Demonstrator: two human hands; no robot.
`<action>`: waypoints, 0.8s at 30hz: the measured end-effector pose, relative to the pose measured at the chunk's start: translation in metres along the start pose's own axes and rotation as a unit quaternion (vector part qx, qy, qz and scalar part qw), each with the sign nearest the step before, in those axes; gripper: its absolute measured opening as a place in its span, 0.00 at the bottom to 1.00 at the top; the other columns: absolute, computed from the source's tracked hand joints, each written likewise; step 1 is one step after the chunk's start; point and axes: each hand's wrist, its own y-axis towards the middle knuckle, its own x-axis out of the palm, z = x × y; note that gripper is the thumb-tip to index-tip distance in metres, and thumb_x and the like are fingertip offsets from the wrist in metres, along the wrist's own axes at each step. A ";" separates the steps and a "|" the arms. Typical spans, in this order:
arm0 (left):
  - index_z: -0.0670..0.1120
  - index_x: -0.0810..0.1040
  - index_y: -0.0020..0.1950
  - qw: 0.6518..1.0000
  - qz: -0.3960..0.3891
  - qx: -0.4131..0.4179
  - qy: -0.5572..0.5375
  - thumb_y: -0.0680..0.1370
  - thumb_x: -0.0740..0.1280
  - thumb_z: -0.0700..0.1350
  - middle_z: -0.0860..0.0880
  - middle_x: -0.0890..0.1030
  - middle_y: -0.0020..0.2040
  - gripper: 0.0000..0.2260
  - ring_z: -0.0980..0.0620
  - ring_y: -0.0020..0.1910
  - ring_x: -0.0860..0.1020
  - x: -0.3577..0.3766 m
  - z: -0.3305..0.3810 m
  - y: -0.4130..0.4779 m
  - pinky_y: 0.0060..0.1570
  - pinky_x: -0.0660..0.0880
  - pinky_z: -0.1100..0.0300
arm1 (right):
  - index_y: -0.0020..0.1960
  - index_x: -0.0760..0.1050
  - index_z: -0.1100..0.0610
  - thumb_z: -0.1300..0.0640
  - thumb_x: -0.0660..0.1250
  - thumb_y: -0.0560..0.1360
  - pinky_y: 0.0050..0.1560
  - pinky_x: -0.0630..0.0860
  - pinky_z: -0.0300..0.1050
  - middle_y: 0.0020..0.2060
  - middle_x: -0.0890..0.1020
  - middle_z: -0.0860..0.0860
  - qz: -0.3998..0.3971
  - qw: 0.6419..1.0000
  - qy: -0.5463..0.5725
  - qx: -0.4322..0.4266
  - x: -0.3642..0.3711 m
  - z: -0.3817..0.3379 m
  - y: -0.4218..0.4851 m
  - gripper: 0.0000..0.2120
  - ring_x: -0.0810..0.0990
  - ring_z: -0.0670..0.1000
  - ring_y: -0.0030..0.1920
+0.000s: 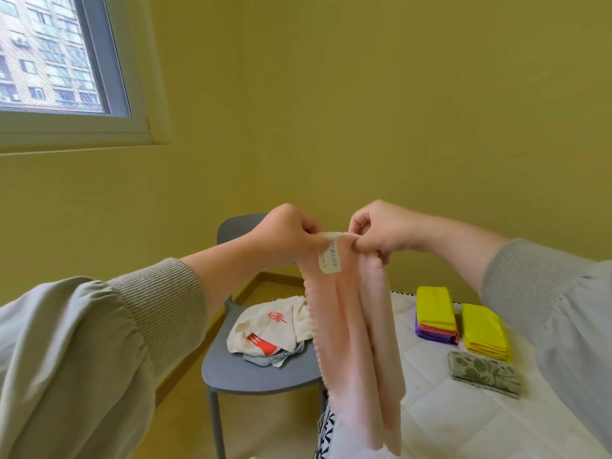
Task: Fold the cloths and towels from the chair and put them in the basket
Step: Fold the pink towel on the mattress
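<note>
Both hands are raised in front of the chest. The left hand (291, 233) and the right hand (384, 233) each pinch the top edge of a pale pink terry towel (357, 326), thumbs and curled fingers closed on the fabric close together. A white sewn-in label (329, 256) shows between them. The towel hangs down from this grip in loose lengthwise folds, its lower end dangling over the near edge of a white quilted bed (447, 419). It looks gathered rather than neatly folded, so I judge its fold to be only beginning.

Just beyond and below the hands stands a grey-blue plastic chair (238, 372). On its seat lies a crumpled cream cloth with red printing (271, 323), and a blue-grey cloth (265, 357) pokes out from under it. At least these two are not yet folded.

To the right, on the bed, finished work is laid out: a stack of folded cloths with yellow on top of pink and purple (433, 308), a second stack of folded yellow cloths (483, 329) just beside it, and nearer the camera a folded grey-green floral cloth (483, 374).

No basket is in view, so none of the folded pieces can be seen placed in it. By my reckoning the folding is well past halfway, with the basket step left to do.
</note>
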 end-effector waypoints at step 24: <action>0.41 0.78 0.40 0.952 0.298 -0.057 -0.036 0.75 0.63 0.40 0.49 0.75 0.35 0.06 0.47 0.36 0.73 -0.011 -0.061 0.030 0.33 0.70 0.55 | 0.32 0.72 0.57 0.60 0.64 0.72 0.37 0.69 0.42 0.31 0.77 0.54 0.373 0.887 0.023 0.271 0.016 0.112 0.019 0.10 0.76 0.57 0.36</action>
